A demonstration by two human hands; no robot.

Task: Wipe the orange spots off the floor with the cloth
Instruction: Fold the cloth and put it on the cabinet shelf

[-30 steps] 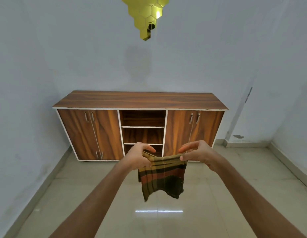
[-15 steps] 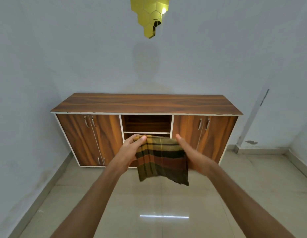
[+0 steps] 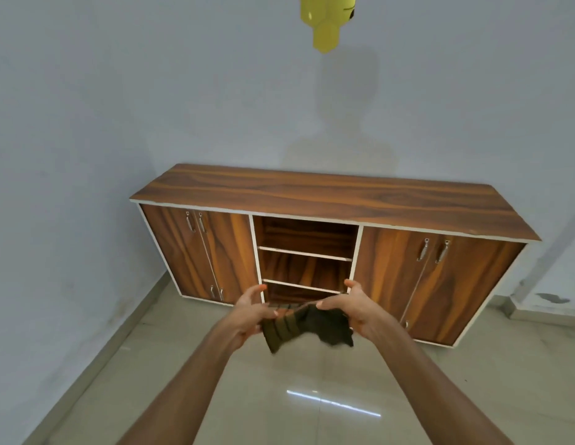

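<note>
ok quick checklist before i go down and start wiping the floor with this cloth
1. Cloth in hand: ok, held between left hand and right hand.
2. Cloth ready as a pad: not ok, it is bunched and hangs loose.
3. Orange spots located: not ok, none show on the visible floor.
4. Cloth on the floor: not ok, it is held up in front of the cabinet.
5. Floor ahead free of obstacles: ok.
6. Cloth damp or dry: cannot tell.
</note>
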